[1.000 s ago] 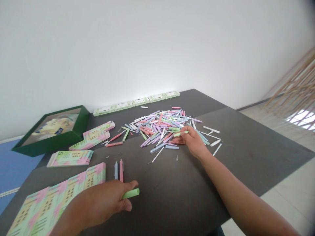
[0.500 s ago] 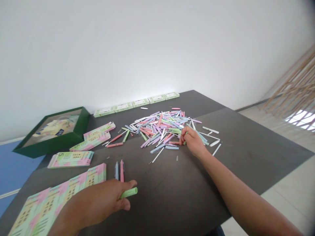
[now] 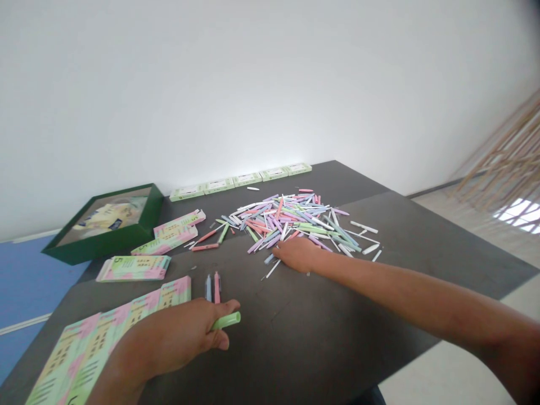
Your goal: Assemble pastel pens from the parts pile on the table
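A heap of pastel pen parts (image 3: 287, 222) lies in the middle of the dark table (image 3: 337, 337), in pink, blue, lilac, green and white. My right hand (image 3: 297, 254) rests palm down on the heap's near edge, touching loose pieces, and its fingers hide whatever lies under them. My left hand (image 3: 177, 332) is shut on a green pen barrel (image 3: 226, 321) near the table's front. Just beyond those fingers stand a blue pen (image 3: 208, 288) and a pink pen (image 3: 216, 287), their lower ends hidden behind my left hand.
Pink-and-green printed card packs (image 3: 105, 349) lie stacked at the left, with more (image 3: 133, 268) beyond them. A dark green tray (image 3: 105, 222) sits at the far left. Small pale boxes (image 3: 240, 180) line the back edge. Tan floor (image 3: 464, 371) shows past the right edge.
My right hand has moved left and nearer, from the heap's right side to its near edge. The green piece it held no longer shows. My left hand still holds the barrel.
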The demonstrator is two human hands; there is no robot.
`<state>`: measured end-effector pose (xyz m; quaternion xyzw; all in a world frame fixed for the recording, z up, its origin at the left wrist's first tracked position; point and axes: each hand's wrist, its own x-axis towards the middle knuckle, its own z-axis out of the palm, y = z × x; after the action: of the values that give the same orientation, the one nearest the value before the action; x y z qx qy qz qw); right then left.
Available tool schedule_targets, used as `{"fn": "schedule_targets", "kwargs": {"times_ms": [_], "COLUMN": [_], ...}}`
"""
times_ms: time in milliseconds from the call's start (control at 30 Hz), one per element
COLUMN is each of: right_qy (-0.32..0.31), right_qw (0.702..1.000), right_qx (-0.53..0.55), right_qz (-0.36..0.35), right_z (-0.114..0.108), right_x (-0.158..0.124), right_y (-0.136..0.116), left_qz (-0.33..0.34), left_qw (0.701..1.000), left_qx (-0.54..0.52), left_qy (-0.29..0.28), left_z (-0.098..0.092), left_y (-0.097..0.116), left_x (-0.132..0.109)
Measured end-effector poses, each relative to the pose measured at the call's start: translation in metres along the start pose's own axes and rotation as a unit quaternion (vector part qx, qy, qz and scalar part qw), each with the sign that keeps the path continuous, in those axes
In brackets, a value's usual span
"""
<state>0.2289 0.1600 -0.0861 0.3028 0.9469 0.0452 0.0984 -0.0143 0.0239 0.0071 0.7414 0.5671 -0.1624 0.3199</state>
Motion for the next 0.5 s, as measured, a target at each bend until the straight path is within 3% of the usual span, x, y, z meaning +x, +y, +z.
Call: {"fn": "schedule_targets", "kwargs": {"times_ms": [233,500], "right_qy": [-0.001,0.026], "right_qw": [0.993,0.997], "right_qx": [-0.043,-0.019], "right_qz": [-0.111,-0.066], "right_z": [0.0,-0.031], "right_x": [0.008,-0.014], "right_y": [0.001,0.005], "left_qz": [0.024,0.01], "left_qw": [1.0,1.0], "left_qx": [-0.007,0.019], "left_qy": [0.012,0.006], "left_z": [0.001,-0.006], "left_y": [-0.004,0.004], "left_x": [-0.003,-0.003]}}
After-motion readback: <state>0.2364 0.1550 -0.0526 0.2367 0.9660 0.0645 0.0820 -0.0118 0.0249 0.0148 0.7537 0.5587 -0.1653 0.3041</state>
